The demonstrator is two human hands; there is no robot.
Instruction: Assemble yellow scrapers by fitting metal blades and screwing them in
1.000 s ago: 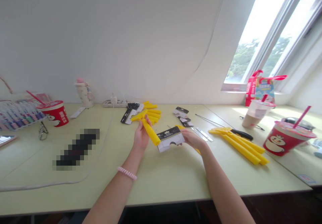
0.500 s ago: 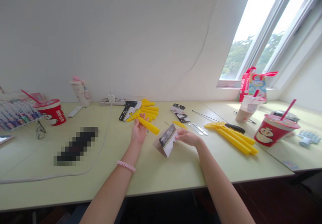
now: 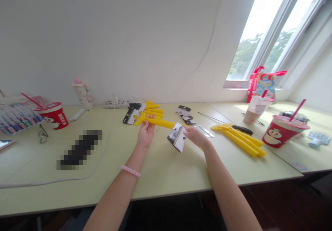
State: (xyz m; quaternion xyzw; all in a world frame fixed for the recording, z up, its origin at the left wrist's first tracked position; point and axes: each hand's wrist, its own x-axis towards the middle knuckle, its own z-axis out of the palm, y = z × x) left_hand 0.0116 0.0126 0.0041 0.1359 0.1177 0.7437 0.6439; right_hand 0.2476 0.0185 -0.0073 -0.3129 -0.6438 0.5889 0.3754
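Note:
My left hand [image 3: 146, 132] is closed round the neck of a yellow scraper [image 3: 162, 123], its flat head to the left and its handle pointing right. My right hand [image 3: 194, 136] pinches a folded packaging card [image 3: 177, 136], black and white, by its right edge. The handle's end meets the card's top; whether it is inside or behind cannot be told. Bits of yellow show beside my right hand, their source hidden. Beyond my left hand lies a fan of carded yellow scrapers [image 3: 155, 111]. Metal blades [image 3: 205, 131] lie past my right hand, near several loose yellow scrapers [image 3: 241, 141].
Flat packaging cards [image 3: 185, 114] and a long black-handled tool [image 3: 242, 131] lie farther back. Red cups [image 3: 281, 134] stand at right and left, beside a clear drink cup [image 3: 255, 113]. A power strip [image 3: 116, 104] sits by the wall; its white cable [image 3: 102, 156] crosses the left table.
The scraper in my left hand has swung level, its handle moving up and right to the card. My right hand has raised and turned the card slightly.

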